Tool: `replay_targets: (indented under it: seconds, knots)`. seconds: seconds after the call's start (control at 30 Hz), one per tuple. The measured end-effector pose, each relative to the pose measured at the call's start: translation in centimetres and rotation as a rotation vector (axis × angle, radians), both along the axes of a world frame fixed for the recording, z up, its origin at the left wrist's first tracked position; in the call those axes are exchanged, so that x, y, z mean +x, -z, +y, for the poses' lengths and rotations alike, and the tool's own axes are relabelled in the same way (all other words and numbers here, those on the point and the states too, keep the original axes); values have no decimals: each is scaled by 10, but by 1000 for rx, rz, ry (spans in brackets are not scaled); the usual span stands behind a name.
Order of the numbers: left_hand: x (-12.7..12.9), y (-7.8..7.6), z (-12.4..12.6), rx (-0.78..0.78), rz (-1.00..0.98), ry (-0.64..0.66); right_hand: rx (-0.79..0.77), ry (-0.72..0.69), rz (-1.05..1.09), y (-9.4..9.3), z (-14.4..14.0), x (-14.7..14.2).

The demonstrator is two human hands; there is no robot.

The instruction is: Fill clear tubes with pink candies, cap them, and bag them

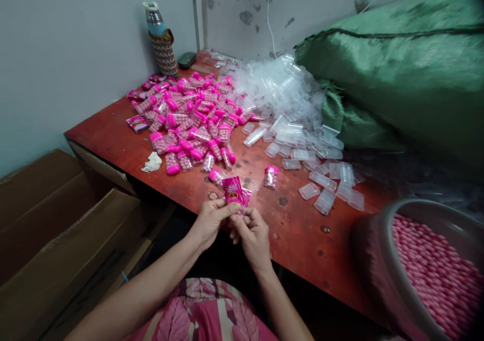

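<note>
My left hand (209, 222) and my right hand (252, 235) meet at the table's front edge. Both pinch the lower end of a small magenta printed packet (232, 190), which stands up between the fingertips. A second, shinier edge shows behind it, partly hidden. Just beyond the packet lies a pink-capped bottle of candy balls (216, 176). To the right, another small bottle (271, 177) stands apart on the red table (260, 220). A heap of filled, pink-capped bottles (192, 119) spreads behind my left hand.
Clear plastic tubes (295, 134) are piled at the back right, beside a green woven sack (401, 78). A tub (389, 220) of pink balls stands at the right. Cardboard boxes (106, 220) lie at the left; a bottle in a knitted cover (162, 48) stands behind.
</note>
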State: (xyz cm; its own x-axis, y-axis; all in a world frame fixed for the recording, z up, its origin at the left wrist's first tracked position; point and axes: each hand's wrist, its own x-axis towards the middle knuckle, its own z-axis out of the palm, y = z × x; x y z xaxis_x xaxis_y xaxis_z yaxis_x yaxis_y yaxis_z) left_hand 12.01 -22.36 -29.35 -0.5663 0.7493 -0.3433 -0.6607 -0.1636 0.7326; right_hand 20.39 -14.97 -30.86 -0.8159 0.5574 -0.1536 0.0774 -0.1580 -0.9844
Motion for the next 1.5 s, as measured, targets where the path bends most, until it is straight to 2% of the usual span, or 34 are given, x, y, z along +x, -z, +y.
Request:
replay_targets:
  seconds: [0.1,0.27,0.47,0.53,0.57,0.6,0.67,0.73,0.77,0.8,0.83,0.9,0.93,1.0,1.07,1.1,1.17,1.23,1.33,1.43,1.5]
  knots:
    - [3,-3,0,-21,-7,-3,43,0,11,-1,2,4]
    - [-3,-7,-6,7,-77,-103,-184,-125,144,-2,2,11]
    - [14,-4,-11,72,-100,-62,-307,-75,188,2,-3,0]
    - [14,-10,-22,79,-82,-114,-309,-96,179,-1,-6,-6]
    - [10,-15,-32,76,-59,-182,-296,-117,168,-3,-7,-7]
    - [4,-22,-45,74,-23,-281,-270,-136,153,-6,-6,-8]
    - [-15,-36,-78,93,96,-580,-140,-136,108,-10,0,-7]
    - [-36,-46,-110,103,243,-905,168,-80,37,-11,13,-4]
    - [-44,-47,-122,86,289,-1014,378,-45,-6,-10,22,-3]
    - [-49,-46,-129,52,312,-1052,604,-16,-50,-8,30,-2]
    - [-51,-42,-130,4,337,-1040,819,-3,-96,-4,38,-3]
    - [-47,-26,-119,-138,454,-872,1143,-29,-171,4,50,-6]
    - [-43,-16,-108,-224,582,-753,1245,-63,-185,9,54,-8]
    - [-33,5,-83,-382,968,-479,1353,-157,-159,17,56,-16]
    - [-28,22,-62,-450,1348,-273,1372,-287,-82,23,55,-27]
    - [-28,28,-54,-479,1490,-210,1361,-360,-48,24,54,-33]
    - [-30,35,-48,-566,1659,-163,1319,-494,-7,24,54,-47]
    - [-32,37,-47,-671,1721,-158,1272,-575,17,22,55,-61]
    - [-31,35,-48,-763,1721,-198,1210,-613,45,20,58,-72]
    - [-25,35,-45,-826,1678,-264,1128,-575,82,17,60,-66]
    - [-23,37,-43,-848,1658,-279,1048,-494,76,11,61,-54]
